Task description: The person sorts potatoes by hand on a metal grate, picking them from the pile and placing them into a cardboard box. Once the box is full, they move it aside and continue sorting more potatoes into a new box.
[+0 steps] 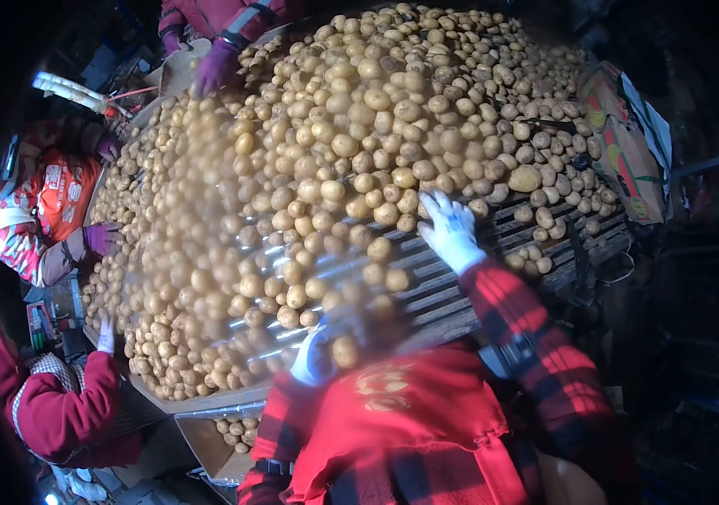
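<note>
A great heap of potatoes (376,109) covers a slatted sorting table (435,278). My right hand (453,231), in a white glove with blue print, reaches over the slats with its fingers spread. Its fingertips lie at the near edge of the heap, and I see nothing in its grip. Closer to my body is my left hand (312,355), also in a white glove. It is low over the table's near side, beside a loose potato (345,352). Blur smears its fingers, so I cannot make out whether it holds anything.
A box (225,454) with several potatoes stands below the table's near-left edge. Co-workers' purple-gloved hands (218,67) and a white-gloved hand (106,334) are along the far and left sides. A printed sack (624,143) hangs at the right edge.
</note>
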A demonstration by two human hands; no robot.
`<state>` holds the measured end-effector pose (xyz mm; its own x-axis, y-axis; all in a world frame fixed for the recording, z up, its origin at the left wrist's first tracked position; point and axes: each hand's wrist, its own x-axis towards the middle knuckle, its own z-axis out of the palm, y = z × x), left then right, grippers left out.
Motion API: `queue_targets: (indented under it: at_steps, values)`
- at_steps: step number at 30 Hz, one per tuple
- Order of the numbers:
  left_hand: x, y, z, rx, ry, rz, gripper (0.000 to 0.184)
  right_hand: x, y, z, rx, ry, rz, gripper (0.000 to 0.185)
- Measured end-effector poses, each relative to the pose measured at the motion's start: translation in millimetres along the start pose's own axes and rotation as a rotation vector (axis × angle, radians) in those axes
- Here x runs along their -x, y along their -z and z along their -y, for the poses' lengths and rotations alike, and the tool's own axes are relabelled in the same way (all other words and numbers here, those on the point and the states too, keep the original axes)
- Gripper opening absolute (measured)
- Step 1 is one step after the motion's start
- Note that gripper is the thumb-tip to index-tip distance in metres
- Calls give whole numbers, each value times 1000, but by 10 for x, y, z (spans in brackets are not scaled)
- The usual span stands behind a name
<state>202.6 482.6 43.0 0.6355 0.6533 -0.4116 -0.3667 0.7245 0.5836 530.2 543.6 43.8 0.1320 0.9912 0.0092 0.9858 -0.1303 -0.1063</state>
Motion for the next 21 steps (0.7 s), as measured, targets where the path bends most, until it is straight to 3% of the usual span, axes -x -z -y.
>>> queue_targets:
  at_steps: [2,4,6,7,8,10,12,14,16,18,19,21]
  values:
    - [-128,-13,-30,-214,-77,258,43,-304,-169,86,218,-84,178,65]
    - [-83,-16,39,-125,-43,135,42,-307,-69,1,-73,-92,139,64]
    - [-4,-94,-27,162,96,126,47,-145,-207,-113,-569,-140,-113,57]
    - [47,-391,-264,229,-42,441,67,-30,-64,-38,-635,-50,-151,55]
    - [23,-481,-333,238,-44,435,67,103,59,49,-699,39,-191,53]
    - [-13,-571,-364,416,237,147,63,405,76,316,-1549,-210,562,46]
    - [-53,-508,-256,391,242,65,60,462,404,572,-1103,511,353,38]
    - [-90,-332,-137,152,337,105,57,110,215,530,-762,482,202,49]
    - [-77,-143,-3,161,344,91,56,-305,162,602,-232,381,56,56]
    - [-15,-219,-54,240,316,63,55,-526,-57,843,46,345,4,58]
    - [-1,-255,-74,233,312,55,55,-577,-98,985,78,265,108,60]
    - [48,-305,-117,355,295,51,54,-411,-86,1063,128,344,159,64]
